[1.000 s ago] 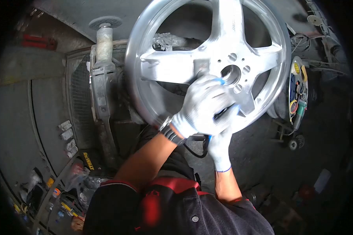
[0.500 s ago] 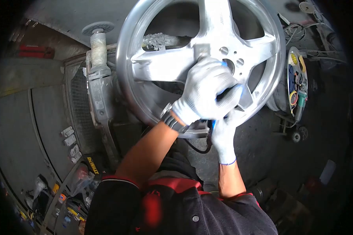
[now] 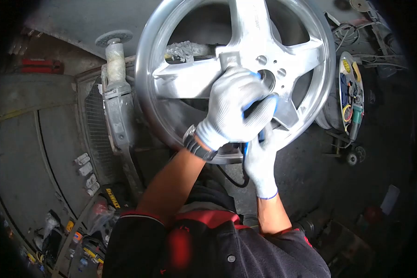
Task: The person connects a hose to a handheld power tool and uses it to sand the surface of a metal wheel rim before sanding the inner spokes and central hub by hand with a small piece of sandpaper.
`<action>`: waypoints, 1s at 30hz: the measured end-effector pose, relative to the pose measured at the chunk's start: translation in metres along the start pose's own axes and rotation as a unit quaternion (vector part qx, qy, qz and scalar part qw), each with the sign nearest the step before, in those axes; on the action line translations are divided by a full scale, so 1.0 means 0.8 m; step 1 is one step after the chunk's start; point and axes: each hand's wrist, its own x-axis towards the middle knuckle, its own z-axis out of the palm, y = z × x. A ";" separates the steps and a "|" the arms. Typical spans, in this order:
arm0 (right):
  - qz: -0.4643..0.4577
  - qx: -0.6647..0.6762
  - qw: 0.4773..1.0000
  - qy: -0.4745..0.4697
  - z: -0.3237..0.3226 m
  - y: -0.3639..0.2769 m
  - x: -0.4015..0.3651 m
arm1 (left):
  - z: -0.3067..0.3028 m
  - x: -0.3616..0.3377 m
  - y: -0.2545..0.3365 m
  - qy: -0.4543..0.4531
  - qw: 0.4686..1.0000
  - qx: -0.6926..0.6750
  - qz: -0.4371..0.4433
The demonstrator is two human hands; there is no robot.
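A large silver five-spoke wheel rim (image 3: 197,76) faces me, its hub hole beside my left hand. My left hand (image 3: 236,106), in a white glove with blue on the palm side, is curled over the spokes near the hub. At its fingertips shows a small grey square-ended piece (image 3: 229,59); the rest of whatever it grips is hidden. My right hand (image 3: 262,167), gloved alike, is closed at the lower edge of the rim, just below the left. Its fingers are partly covered, and what they hold is hidden. A black hose (image 3: 234,182) curves away beneath it.
Left of the rim stands a grey metal machine arm (image 3: 118,111) with a round disc (image 3: 113,38) on top. At right, a tray (image 3: 345,60) holds a green-bodied power tool (image 3: 356,121) and small items. Bottles and bags lie at lower left.
My left hand has shifted a little left across the spokes, with the grey square-ended piece. My right hand has moved slightly left and down. The rim stays nearly in place.
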 end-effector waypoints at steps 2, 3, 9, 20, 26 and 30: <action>-0.057 -0.010 0.998 -0.015 0.002 0.028 -0.015 | -0.015 -0.011 0.011 -0.024 0.999 0.020 -0.011; -0.082 -0.014 0.996 -0.016 0.004 0.031 -0.018 | -0.017 -0.014 0.014 -0.019 1.000 0.021 -0.012; -0.047 -0.023 0.999 -0.005 -0.005 0.014 0.005 | 0.000 0.008 -0.001 -0.017 1.000 0.018 0.005; -0.065 -0.036 0.997 -0.036 -0.014 0.009 0.007 | -0.013 0.003 0.016 -0.075 0.995 0.031 -0.051; -0.086 -0.077 0.993 -0.008 -0.008 -0.002 0.006 | -0.007 0.009 0.006 -0.045 0.998 0.028 -0.035; -0.070 0.037 0.996 -0.036 -0.005 0.006 -0.006 | -0.015 -0.006 0.020 -0.026 0.999 0.022 -0.032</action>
